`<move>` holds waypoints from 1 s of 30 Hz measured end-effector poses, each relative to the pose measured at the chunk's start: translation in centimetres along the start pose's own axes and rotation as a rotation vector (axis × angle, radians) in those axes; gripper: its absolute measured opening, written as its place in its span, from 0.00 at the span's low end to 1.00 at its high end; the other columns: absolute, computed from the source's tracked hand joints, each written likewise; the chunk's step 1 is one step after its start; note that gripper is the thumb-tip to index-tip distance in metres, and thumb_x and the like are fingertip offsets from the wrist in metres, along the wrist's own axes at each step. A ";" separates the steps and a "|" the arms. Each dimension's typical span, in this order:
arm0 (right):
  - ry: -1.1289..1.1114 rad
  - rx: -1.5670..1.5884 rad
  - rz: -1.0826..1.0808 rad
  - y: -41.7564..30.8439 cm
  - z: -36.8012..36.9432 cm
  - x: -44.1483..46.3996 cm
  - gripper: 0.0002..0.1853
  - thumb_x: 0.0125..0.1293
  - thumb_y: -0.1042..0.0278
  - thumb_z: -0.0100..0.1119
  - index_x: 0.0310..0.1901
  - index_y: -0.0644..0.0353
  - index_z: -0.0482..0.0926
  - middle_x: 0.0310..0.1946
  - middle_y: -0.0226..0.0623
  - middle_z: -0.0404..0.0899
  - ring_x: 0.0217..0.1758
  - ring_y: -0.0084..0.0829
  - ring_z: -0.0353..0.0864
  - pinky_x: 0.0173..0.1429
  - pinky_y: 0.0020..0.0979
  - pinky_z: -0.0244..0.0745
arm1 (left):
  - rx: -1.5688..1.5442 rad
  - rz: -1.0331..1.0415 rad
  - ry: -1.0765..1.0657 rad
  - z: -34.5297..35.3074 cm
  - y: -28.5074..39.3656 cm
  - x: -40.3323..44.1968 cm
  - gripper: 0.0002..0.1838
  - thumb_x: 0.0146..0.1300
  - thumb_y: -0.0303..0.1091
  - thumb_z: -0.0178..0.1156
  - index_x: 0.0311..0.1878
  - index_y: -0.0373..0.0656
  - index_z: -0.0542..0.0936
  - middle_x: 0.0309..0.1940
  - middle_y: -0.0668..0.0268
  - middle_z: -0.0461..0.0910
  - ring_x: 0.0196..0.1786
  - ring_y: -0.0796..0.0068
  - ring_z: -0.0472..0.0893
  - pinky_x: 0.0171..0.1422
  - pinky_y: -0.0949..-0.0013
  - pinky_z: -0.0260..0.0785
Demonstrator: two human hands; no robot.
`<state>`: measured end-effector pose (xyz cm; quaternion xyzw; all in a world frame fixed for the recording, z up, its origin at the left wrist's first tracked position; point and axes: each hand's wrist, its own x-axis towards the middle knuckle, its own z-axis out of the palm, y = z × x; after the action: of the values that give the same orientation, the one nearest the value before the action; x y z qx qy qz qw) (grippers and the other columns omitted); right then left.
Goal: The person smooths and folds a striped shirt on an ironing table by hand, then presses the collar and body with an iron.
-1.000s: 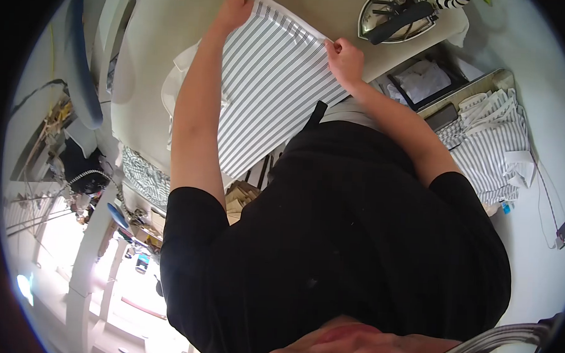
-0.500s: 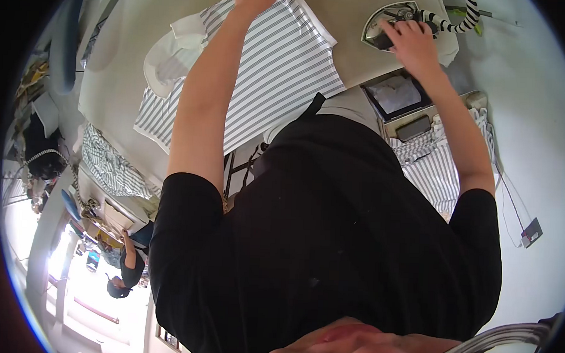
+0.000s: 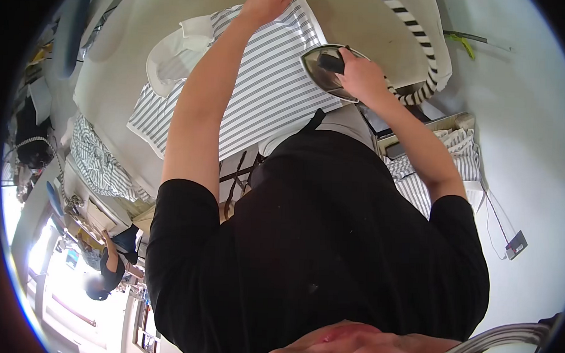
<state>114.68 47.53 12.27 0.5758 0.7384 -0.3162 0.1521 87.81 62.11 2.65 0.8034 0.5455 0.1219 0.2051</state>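
A grey-and-white striped shirt (image 3: 267,82) with a white collar (image 3: 162,66) lies spread on the pale ironing surface (image 3: 112,58). At its far edge is my left hand (image 3: 263,8), fingers drawn together on the cloth; the frame's top partly cuts them off. My right hand (image 3: 364,76) is wrapped round the black handle of an iron (image 3: 320,72). The iron's pointed end faces left, over the shirt's right edge; whether its plate touches the cloth I cannot tell. A black-and-white striped hose (image 3: 432,63) loops from the iron's rear.
Below the surface at right, striped garments (image 3: 413,181) lie in a box. More patterned cloth (image 3: 99,157) hangs at left. A thin cable runs to a wall plate (image 3: 516,245). Another person (image 3: 111,264) stands in the far left background, by a bright opening.
My right hand has brought the iron left and nearer to me, from the surface's right end to the shirt's edge. The hose has swung into a wide loop. My left hand stays at the shirt.
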 end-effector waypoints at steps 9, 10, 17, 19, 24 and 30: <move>0.178 0.168 0.171 1.4 2.9 3.9 0.34 0.68 0.43 0.65 0.57 0.70 0.73 0.39 0.56 0.87 0.45 0.54 0.89 0.47 0.51 0.84 | -0.177 0.090 -0.085 0.4 -4.1 0.1 0.27 0.72 0.48 0.59 0.65 0.38 0.77 0.56 0.45 0.83 0.54 0.39 0.84 0.56 0.45 0.78; 0.125 0.146 0.154 1.4 2.8 4.0 0.34 0.68 0.43 0.65 0.57 0.70 0.73 0.40 0.55 0.87 0.45 0.55 0.88 0.47 0.50 0.84 | -0.177 0.086 -0.083 0.4 -4.1 0.1 0.27 0.72 0.48 0.59 0.65 0.38 0.77 0.56 0.45 0.83 0.54 0.39 0.84 0.56 0.45 0.78; -0.025 0.097 0.074 1.0 0.9 4.7 0.34 0.68 0.42 0.66 0.57 0.70 0.72 0.40 0.58 0.86 0.45 0.57 0.88 0.48 0.51 0.84 | -0.102 -0.174 -0.225 1.6 -4.6 0.3 0.23 0.76 0.57 0.56 0.51 0.45 0.83 0.38 0.54 0.86 0.43 0.50 0.85 0.48 0.52 0.76; 0.097 0.088 0.077 0.0 0.1 5.7 0.33 0.69 0.42 0.65 0.55 0.71 0.74 0.40 0.59 0.86 0.45 0.57 0.88 0.48 0.51 0.83 | -0.094 -0.195 -0.222 1.4 -4.6 0.4 0.23 0.75 0.56 0.57 0.51 0.45 0.83 0.38 0.54 0.86 0.43 0.50 0.85 0.48 0.52 0.76; 0.230 0.125 0.098 -3.2 -2.2 11.8 0.30 0.69 0.44 0.65 0.48 0.73 0.79 0.42 0.59 0.87 0.46 0.57 0.88 0.49 0.52 0.83 | -0.090 -0.200 -0.240 1.0 -4.0 -0.2 0.19 0.74 0.52 0.61 0.51 0.46 0.83 0.39 0.55 0.87 0.44 0.50 0.85 0.49 0.52 0.77; 0.127 0.088 0.031 -3.6 -3.4 15.1 0.25 0.70 0.50 0.64 0.46 0.71 0.83 0.38 0.58 0.87 0.43 0.57 0.88 0.48 0.52 0.84 | -0.122 -0.216 -0.186 0.3 -4.5 -2.0 0.16 0.70 0.47 0.64 0.51 0.46 0.84 0.40 0.58 0.88 0.46 0.53 0.86 0.52 0.52 0.77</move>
<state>107.40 60.63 7.01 0.6124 0.7229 -0.3088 0.0841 83.51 61.67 0.34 0.7341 0.5988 0.0570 0.3151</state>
